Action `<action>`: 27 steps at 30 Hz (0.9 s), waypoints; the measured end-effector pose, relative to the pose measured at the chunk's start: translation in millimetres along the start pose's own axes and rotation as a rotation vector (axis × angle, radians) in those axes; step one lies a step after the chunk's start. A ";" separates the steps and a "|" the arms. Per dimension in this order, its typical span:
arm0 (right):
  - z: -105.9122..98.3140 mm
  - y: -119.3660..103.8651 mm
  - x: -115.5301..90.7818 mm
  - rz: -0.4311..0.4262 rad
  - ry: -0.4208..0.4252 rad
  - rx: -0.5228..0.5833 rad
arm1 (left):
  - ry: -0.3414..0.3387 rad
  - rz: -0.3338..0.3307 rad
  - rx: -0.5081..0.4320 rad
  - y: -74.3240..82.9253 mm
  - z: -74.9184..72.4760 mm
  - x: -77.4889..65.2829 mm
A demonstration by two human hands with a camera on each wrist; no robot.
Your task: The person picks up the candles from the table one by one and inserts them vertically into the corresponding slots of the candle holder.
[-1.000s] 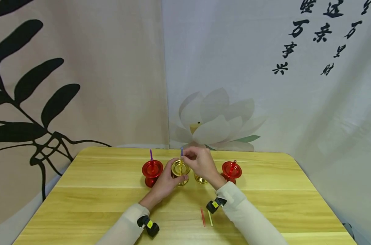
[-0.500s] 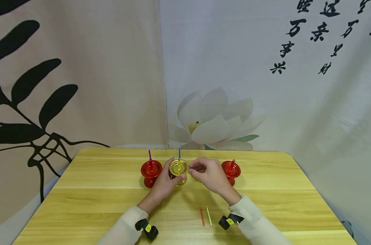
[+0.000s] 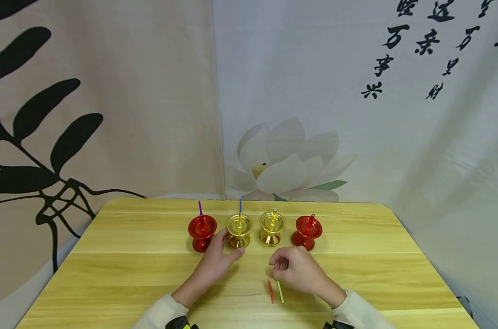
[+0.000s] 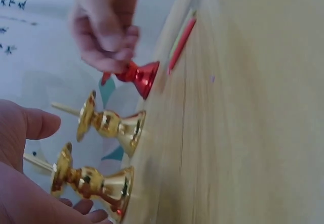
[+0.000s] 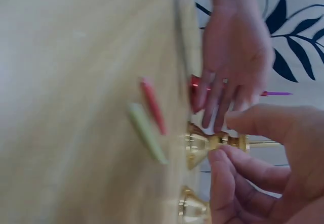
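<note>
Two gold candle holders stand side by side between two red candle holders. A slim blue candle rises upright from the left gold one, and a purple candle from the left red one. Beside the left gold holder's base is my left hand, thumb spread away from the fingers, gripping nothing. My right hand hovers before the right red holder, its fingers loosely bent around nothing. Just below it, a red candle and a pale yellow-green candle lie on the table.
The light wooden table ends at a back edge just behind the holders. Behind it hangs a printed curtain with dark leaves, a lotus and writing. A tiny purple speck lies on the wood in the left wrist view.
My right hand lets go of the blue candle and draws back toward the loose candles. My left hand loosens from the left gold holder and slips slightly down and nearer.
</note>
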State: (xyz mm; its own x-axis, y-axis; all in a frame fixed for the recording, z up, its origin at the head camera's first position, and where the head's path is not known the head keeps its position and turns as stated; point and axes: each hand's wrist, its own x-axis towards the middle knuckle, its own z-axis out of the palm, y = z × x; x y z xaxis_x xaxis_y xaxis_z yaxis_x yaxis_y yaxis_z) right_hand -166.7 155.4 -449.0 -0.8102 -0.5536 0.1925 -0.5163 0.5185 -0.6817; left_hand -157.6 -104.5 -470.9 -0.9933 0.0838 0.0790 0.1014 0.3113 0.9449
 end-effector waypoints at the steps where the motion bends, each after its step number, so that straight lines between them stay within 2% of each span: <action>1: 1.8 1.2 -3.2 0.010 -0.015 -0.009 | -0.012 -0.024 0.000 2.0 -0.9 -3.6; 5: 8.6 3.6 -12.9 0.027 -0.060 -0.042 | -0.070 -0.091 0.002 10.4 -1.4 -16.4; 7: 11.6 2.9 -15.5 0.033 -0.072 -0.064 | -0.104 -0.074 0.022 11.8 0.5 -20.4; 11: 16.3 -1.2 -17.8 0.049 -0.092 -0.094 | -0.181 0.014 0.046 9.4 8.4 -20.6; 15: 19.7 -6.1 -17.9 0.069 -0.113 -0.118 | -0.242 0.079 0.045 4.2 20.4 -14.2; 18: 21.2 -9.1 -17.6 0.067 -0.128 -0.130 | -0.262 0.096 0.041 4.5 29.7 -6.9; 22: 22.0 -10.5 -18.0 0.049 -0.146 -0.136 | -0.257 0.095 0.051 8.4 41.0 5.4; 27: 21.8 -10.6 -18.8 0.019 -0.151 -0.160 | -0.218 0.091 0.063 10.2 53.4 19.9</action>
State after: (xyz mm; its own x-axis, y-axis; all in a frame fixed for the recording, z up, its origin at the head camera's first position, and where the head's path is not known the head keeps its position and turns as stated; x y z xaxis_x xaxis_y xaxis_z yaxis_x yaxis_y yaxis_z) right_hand -139.9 146.0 -460.8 -0.7755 -0.6280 0.0647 -0.5485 0.6196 -0.5615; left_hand -173.4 -49.1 -476.7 -0.9454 0.3144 0.0858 0.1999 0.3514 0.9146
